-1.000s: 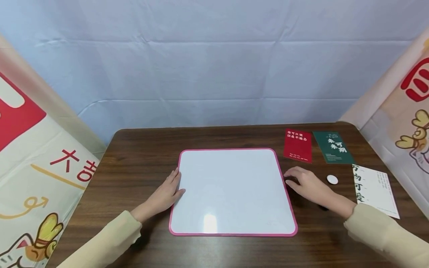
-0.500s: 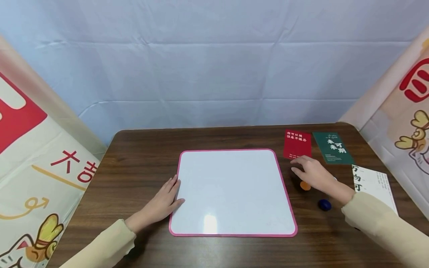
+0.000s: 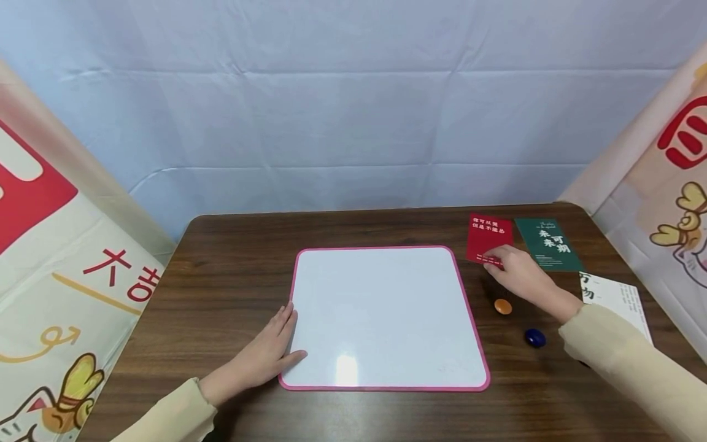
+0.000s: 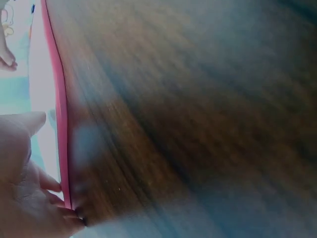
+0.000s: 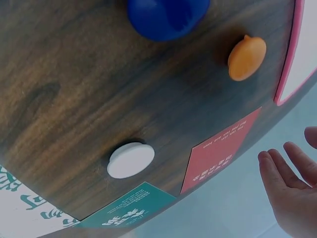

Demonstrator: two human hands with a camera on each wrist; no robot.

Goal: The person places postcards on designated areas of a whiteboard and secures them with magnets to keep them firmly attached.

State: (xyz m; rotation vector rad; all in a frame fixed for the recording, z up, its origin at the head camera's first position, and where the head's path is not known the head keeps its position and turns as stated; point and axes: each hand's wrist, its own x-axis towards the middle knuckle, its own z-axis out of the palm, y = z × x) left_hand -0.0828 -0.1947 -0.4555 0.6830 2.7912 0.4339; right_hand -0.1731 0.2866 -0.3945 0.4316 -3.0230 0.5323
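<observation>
A white dry-erase board with a pink frame lies in the middle of the table. My left hand rests along its left edge with fingers straight and thumb over the white surface; the left wrist view shows its fingertips at the pink frame. My right hand is over the near end of a red card, fingers loosely bent. In the right wrist view that hand has nothing between its fingers. An orange button-shaped piece and a dark blue one lie nearer me.
Right of the red card lie a green card and a white card with printed characters. A white round piece sits near the green card, hidden in the head view behind my right hand. Light cloth hangs behind the table.
My right hand has moved from the board's right edge up to the red card, uncovering the orange and blue pieces. My left hand has slid toward me along the board's left edge.
</observation>
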